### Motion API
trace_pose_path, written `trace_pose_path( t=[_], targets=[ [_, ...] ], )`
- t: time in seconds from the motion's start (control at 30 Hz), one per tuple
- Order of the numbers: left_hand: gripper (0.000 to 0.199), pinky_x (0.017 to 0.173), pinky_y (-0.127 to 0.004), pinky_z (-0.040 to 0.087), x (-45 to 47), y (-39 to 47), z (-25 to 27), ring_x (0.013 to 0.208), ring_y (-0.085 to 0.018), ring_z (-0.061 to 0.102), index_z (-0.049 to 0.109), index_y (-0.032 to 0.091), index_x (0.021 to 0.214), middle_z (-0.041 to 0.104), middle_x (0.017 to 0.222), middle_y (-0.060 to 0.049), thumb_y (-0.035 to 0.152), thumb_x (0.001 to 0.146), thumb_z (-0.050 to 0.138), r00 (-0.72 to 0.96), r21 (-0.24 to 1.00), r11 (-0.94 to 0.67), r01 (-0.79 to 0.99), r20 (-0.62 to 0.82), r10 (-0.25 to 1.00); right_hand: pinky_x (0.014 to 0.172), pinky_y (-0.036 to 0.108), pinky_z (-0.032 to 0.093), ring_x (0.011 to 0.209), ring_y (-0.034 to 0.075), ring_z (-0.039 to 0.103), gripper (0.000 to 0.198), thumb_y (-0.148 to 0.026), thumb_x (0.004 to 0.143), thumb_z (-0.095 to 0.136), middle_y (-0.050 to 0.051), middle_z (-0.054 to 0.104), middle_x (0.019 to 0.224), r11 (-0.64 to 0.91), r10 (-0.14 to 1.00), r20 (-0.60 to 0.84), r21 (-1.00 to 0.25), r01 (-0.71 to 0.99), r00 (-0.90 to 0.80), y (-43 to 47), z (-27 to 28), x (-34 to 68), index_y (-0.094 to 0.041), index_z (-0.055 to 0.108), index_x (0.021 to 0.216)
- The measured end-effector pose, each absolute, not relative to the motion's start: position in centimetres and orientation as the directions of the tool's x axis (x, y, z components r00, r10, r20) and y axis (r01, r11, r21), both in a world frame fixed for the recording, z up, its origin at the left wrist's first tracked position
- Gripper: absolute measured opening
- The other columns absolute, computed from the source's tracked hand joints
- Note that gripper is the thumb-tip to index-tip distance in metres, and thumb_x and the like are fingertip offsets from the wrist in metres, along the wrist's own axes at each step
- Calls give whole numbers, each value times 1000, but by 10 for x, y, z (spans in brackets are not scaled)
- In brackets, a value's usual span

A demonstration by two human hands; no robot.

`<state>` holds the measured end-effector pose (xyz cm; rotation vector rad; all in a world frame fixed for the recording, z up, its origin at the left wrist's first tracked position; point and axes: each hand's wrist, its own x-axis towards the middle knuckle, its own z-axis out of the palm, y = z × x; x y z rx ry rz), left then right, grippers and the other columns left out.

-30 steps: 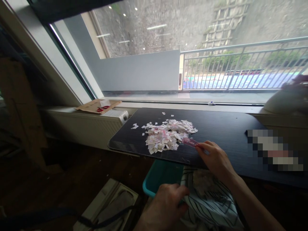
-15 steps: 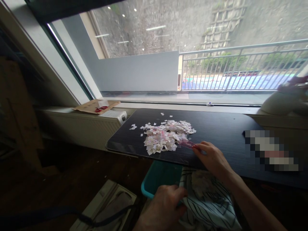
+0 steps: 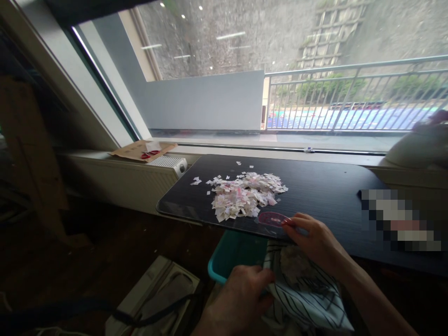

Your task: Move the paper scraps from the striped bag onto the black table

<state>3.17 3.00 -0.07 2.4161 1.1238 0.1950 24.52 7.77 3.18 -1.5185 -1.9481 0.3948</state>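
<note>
My right hand (image 3: 310, 233) pinches one end of a thin see-through pink oval plastic piece (image 3: 269, 219) at the near edge of the dark table (image 3: 322, 186). Just beyond the oval lies a heap of small white and pinkish paper scraps (image 3: 234, 198). Below the table edge, my left hand (image 3: 243, 291) is closed on the rim of a pale cloth bag with dark stripes (image 3: 308, 298). Something pale shows inside the bag's mouth. A teal plastic bin (image 3: 217, 275) stands beside the bag, partly hidden by my left hand.
A radiator (image 3: 140, 179) runs left of the table. Brown paper (image 3: 129, 150) with red-handled scissors (image 3: 149, 154) lies on the sill. A boxy pale object (image 3: 150, 294) is on the floor at lower left. A blurred-out item (image 3: 399, 221) lies at the table's right.
My right hand has drawn the pink oval back from the scraps toward the table's near edge. My left hand keeps its hold on the bag. The view has shifted slightly.
</note>
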Motion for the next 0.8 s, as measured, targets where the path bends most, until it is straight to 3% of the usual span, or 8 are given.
trace_pose_path(
  t=[0.13,0.67,0.8],
  targets=[
    [23,71,-25,47,32,30,-1,81,-21,65,63,23,100,69,89,-2,19,77,63,658,471,-558,683,-65,750,69,28,43,77,17,59,27,-37,87,48,3,63,80,270,943,322,-585,765,-86,80,27,239,-22,70,85],
    [24,71,-26,46,30,32,0,82,-22,65,61,23,101,68,90,-1,21,77,67,665,479,-568,669,-45,746,65,27,39,71,15,54,27,-33,89,48,1,58,73,318,948,208,-603,732,-241,57,34,223,-21,62,70],
    [25,71,-25,45,28,31,-4,83,-21,64,61,23,101,68,90,-1,18,77,66,658,503,-557,661,-31,752,68,27,39,75,16,56,24,-34,87,49,1,60,76,273,953,279,-604,748,-123,69,33,223,-21,63,74]
  ],
)
